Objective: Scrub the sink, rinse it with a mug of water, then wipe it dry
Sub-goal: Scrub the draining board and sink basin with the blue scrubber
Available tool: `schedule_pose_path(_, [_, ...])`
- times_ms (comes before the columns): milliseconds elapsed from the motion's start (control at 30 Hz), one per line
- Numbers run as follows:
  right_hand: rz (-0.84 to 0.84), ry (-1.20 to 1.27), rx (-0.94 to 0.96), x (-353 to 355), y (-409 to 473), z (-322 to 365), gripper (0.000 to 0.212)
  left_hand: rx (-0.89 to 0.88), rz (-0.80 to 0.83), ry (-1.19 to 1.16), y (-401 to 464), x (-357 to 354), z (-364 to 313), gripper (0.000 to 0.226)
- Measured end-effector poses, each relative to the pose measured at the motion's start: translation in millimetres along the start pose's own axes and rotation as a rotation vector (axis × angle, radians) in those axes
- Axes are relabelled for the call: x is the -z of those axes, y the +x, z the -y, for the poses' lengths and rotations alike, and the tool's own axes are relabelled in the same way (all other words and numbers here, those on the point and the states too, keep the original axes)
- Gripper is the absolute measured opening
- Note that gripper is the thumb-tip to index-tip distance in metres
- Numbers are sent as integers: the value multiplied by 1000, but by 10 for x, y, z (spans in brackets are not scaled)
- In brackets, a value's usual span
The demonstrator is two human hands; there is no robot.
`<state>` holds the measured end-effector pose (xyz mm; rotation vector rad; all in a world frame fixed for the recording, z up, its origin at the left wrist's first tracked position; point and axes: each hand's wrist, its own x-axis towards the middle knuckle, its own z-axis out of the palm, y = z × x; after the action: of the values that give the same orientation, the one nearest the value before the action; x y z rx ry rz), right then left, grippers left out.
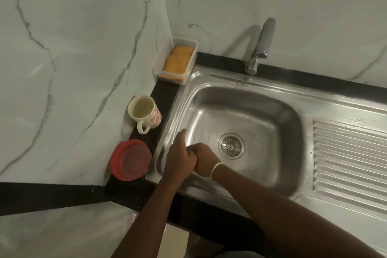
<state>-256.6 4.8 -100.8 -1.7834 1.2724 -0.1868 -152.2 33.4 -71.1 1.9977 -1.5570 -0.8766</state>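
Sink: a stainless-steel basin set into a dark counter, with a ribbed draining board to the right of the basin and a round drain strainer in the basin floor. A chrome tap stands behind the sink's back rim.

Both hands meet over the basin's front-left corner, just left of the strainer. The left hand has its fingers curled and touches the right hand, with one fingertip lifted toward the sink's left wall. The right hand, a pale band at its wrist, is also curled. Whether either hand holds a scrubber or cloth cannot be told; nothing shows between them.

Left of the sink, on the counter, stands an upright cream mug with red flowers. A red lidded container sits in front of it, and behind it a clear tub holding an orange sponge cloth rests by the sink's back-left corner.

Risk, as a judgement: the mug stands close to the sink's left rim, so a left elbow or forearm swinging outward could knock it over. The wet-looking steel could also let a pressing hand slip.
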Motion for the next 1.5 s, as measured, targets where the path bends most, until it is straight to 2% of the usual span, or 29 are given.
schedule_pose_path(133, [125,-98,10,208,-308,11,19,-43,63,-32,-252,-36,-87,59])
schedule_pose_path(200, [146,-130,-28,330,-476,-34,25,-54,36,-42,-381,-45,-166,57])
schedule_pose_path(367, [11,-73,-43,501,-814,-204,31,-102,-230,-21,-669,72,-181,42])
schedule_pose_path(500, [-81,71,9,575,-919,-77,34,-62,-479,42,-849,368,-212,31])
schedule_pose_path(600, [-119,108,94,587,-918,194,42,21,-622,153,-867,617,-193,41])
schedule_pose_path(667, [-139,107,134,570,-888,414,43,146,-595,181,-841,765,-145,67])
schedule_pose_path(733, [-145,91,174,511,-837,635,38,239,-485,191,-816,912,-47,94])
schedule_pose_path(833, [-129,29,227,333,-709,921,37,316,-316,117,-795,1090,94,116])
schedule_pose_path(900, [-100,-15,259,170,-599,1087,36,245,-244,167,-832,1178,190,112])
schedule_pose_path(1000, [-60,-75,253,-62,-424,1255,34,80,-126,356,-840,1286,295,87])
schedule_pose_path(1100, [-81,-123,208,-282,-239,1391,37,30,-87,319,-698,1352,603,76])
schedule_pose_path(1167, [-128,-159,169,-374,-131,1429,37,-20,-125,283,-643,1346,800,71])
schedule_pose_path(1267, [-172,-275,136,-471,37,1459,30,-64,-177,159,-676,1367,760,76])
schedule_pose_path(1333, [-143,-456,144,-514,172,1450,26,-88,-197,210,-631,1297,814,74])
schedule_pose_path(1400, [-124,-585,126,-589,295,1440,23,-28,-224,185,-571,1288,888,79])
schedule_pose_path(1500, [-195,-571,119,-718,411,1431,21,36,-198,139,-489,1262,920,83])
